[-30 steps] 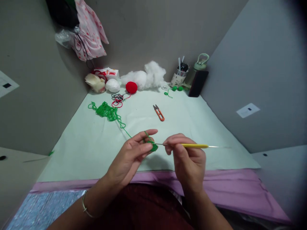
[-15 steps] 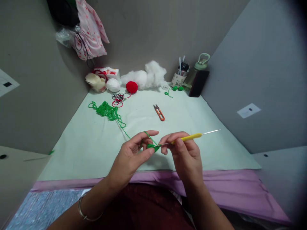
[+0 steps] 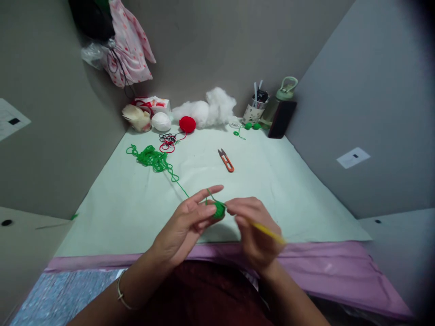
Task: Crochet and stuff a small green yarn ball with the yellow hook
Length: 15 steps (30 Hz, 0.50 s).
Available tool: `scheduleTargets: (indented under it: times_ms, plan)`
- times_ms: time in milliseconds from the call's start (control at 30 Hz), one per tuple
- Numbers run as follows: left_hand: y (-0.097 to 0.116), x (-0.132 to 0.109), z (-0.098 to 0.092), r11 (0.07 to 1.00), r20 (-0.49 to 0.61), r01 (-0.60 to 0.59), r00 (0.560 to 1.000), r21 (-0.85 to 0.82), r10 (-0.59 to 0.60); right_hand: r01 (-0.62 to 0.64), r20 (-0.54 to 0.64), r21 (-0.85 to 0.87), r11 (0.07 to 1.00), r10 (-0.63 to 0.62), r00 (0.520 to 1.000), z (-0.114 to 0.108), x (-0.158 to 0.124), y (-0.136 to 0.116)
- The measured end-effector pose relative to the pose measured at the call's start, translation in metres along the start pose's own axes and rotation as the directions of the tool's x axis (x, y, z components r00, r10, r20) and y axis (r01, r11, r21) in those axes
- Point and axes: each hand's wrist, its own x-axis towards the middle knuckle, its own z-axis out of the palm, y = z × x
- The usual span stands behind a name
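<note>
A small green crochet piece (image 3: 219, 210) is pinched between the thumb and fingers of my left hand (image 3: 185, 222). Green yarn loops over that hand's raised index finger and trails back to a loose green yarn heap (image 3: 152, 158) at the left. My right hand (image 3: 256, 228) grips a yellow-handled crochet hook (image 3: 267, 232), blurred by motion, its handle slanting down to the right. Its tip meets the upper right edge of the green piece, where fingers partly hide it. Orange thread snips (image 3: 226, 161) lie beyond both hands.
Along the back stand a white yarn ball (image 3: 161, 122), a red yarn ball (image 3: 187, 124), white stuffing (image 3: 204, 111), a pen cup (image 3: 253, 113), a bottle (image 3: 285, 90) and a dark phone (image 3: 282, 119). Small green pieces (image 3: 252, 126) lie near the cup. Grey panels enclose both sides.
The hook's handle has swung from pointing right and slightly up to pointing down and right, as my right hand turned. The green piece has tilted, showing a rounder face.
</note>
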Motion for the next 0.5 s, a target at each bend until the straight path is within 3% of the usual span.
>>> scheduleTargets:
  times_ms: [100, 200, 300, 400, 500]
  plan:
    - [0.003, 0.0, 0.0, 0.995, -0.034, -0.098, 0.995, -0.01, 0.098, -0.219, -0.068, 0.352, 0.91, 0.258, 0.964, 0.003, 0.005, 0.001]
    - [0.0, -0.001, 0.004, 0.987, -0.015, -0.144, 0.989, 0.074, 0.145, -0.276, 0.008, 0.442, 0.854, 0.304, 0.953, 0.007, 0.011, 0.001]
    - [-0.005, -0.002, 0.006, 0.972, 0.0, -0.181, 0.983, 0.147, 0.183, -0.23, 0.009, 0.332, 0.915, 0.241, 0.971, 0.01, 0.009, -0.001]
    - [-0.008, 0.0, 0.005, 0.957, -0.041, -0.23, 0.97, 0.175, 0.24, -0.082, 0.007, 0.05, 0.995, 0.082, 0.997, 0.009, 0.001, -0.002]
    - [-0.006, 0.002, 0.002, 0.988, -0.042, -0.126, 0.991, 0.085, 0.13, 0.102, 0.069, -0.183, 0.978, -0.091, 0.993, 0.006, -0.007, 0.0]
